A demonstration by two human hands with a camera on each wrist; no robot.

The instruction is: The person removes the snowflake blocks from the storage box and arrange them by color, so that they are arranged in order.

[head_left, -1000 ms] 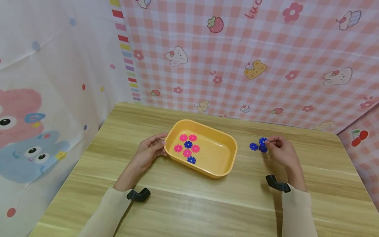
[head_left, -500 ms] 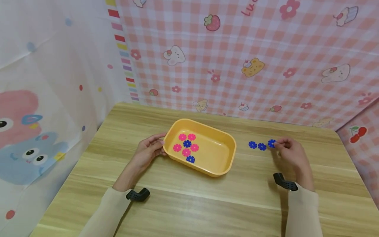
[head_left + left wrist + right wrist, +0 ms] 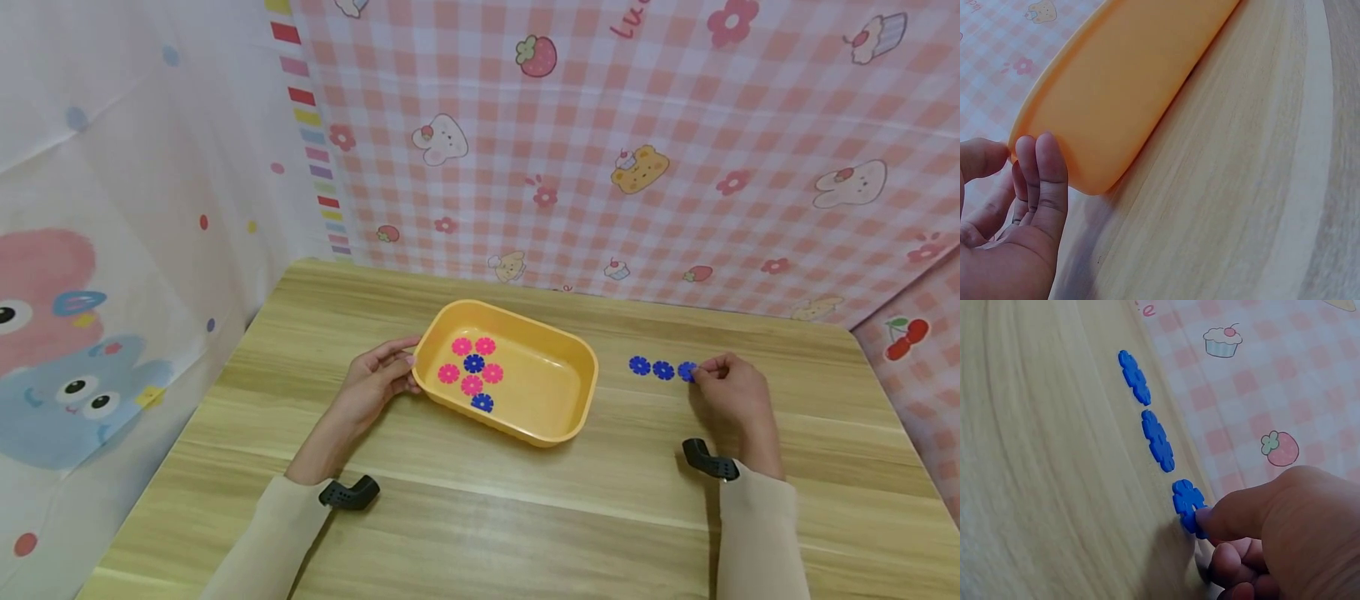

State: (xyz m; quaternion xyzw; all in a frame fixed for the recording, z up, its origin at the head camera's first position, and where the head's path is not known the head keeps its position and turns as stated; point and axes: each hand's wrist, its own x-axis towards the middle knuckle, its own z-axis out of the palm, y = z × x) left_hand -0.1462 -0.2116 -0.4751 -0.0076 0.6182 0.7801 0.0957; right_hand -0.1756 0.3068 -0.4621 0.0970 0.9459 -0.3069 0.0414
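A yellow plastic basin (image 3: 517, 429) sits on the wooden table, holding several pink snowflake discs (image 3: 472, 385) and two blue ones. My left hand (image 3: 372, 379) holds its left end, with thumb and fingers at the rim and outer wall. To the right of the basin, three blue snowflake discs (image 3: 640, 366) form a row. My right hand (image 3: 731, 392) pinches the rightmost blue snowflake disc (image 3: 1186, 499) between thumb and finger, low at the table; the thumb covers part of it. The middle blue disc (image 3: 1158, 441) lies flat with a small gap to it.
The wooden table (image 3: 525, 525) meets a pink checked cloth (image 3: 585, 233) at its back edge. A white printed cloth (image 3: 150, 183) hangs at the left. Black wrist devices (image 3: 351, 493) are worn at both sleeves.
My right hand has drawn one blue disc rightward out of the cluster, then slightly down into line with the other two. My left hand stays at the basin.
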